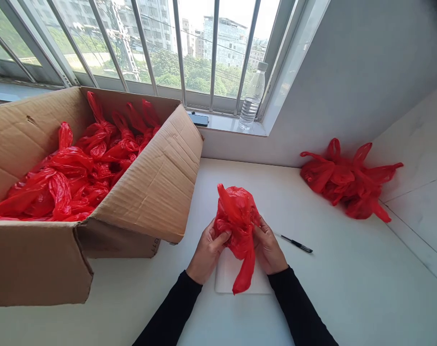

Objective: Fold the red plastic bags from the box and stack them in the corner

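Between my two hands is a red plastic bag, bunched up with its handle ends sticking out; one hangs down toward me. My left hand grips its left side, thumb on top. On the opposite side my right hand is closed on the bag, with some fingers hidden behind it. What the bag contains cannot be made out. Underneath lies a flat white notebook-like slab, partly covered by the bag and hands. A black pen rests on the table just right of my right hand.
At the left stands an open cardboard box full of knotted red plastic bags, its flap leaning outward. More red bags lie by the wall at right. A water bottle and a phone are on the barred window's sill.
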`<state>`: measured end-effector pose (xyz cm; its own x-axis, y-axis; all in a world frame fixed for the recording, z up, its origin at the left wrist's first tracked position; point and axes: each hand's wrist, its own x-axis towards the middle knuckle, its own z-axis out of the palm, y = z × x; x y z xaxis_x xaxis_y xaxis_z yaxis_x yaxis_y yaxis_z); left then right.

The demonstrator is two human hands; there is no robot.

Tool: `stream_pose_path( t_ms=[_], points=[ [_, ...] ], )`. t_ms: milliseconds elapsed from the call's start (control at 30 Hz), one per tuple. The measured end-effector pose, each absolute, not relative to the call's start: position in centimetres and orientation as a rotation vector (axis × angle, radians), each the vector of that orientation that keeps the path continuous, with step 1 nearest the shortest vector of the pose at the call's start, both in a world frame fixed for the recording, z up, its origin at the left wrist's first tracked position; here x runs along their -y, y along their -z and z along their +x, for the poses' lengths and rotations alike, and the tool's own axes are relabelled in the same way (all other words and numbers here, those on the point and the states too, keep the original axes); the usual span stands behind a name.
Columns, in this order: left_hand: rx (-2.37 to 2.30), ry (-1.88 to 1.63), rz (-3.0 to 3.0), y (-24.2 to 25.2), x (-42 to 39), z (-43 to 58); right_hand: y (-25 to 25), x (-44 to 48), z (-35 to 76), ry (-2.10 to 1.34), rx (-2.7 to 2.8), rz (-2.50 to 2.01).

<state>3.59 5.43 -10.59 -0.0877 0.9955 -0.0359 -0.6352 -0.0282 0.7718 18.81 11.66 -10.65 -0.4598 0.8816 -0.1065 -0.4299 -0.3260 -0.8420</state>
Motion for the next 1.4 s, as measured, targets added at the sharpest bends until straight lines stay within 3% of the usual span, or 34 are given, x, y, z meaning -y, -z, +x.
stream_pose_path(
  t_ms=[400, 767, 1400],
  points=[
    [-0.781, -1.512, 0.831, 9.8, -5.5, 3.5, 10.2, -11.5, 18.5, -1.835, 0.923, -0.735],
    [-0.755, -1.569, 0.427, 10.4, -5.3, 3.2, 10.0, -11.2, 18.7, -1.828, 1.109, -0.712],
    [-0.872, -1.621, 0.455, 10.5, -5.2, 3.3, 9.7, -10.6, 18.7, -1.767, 1.396, -0.746]
  ],
)
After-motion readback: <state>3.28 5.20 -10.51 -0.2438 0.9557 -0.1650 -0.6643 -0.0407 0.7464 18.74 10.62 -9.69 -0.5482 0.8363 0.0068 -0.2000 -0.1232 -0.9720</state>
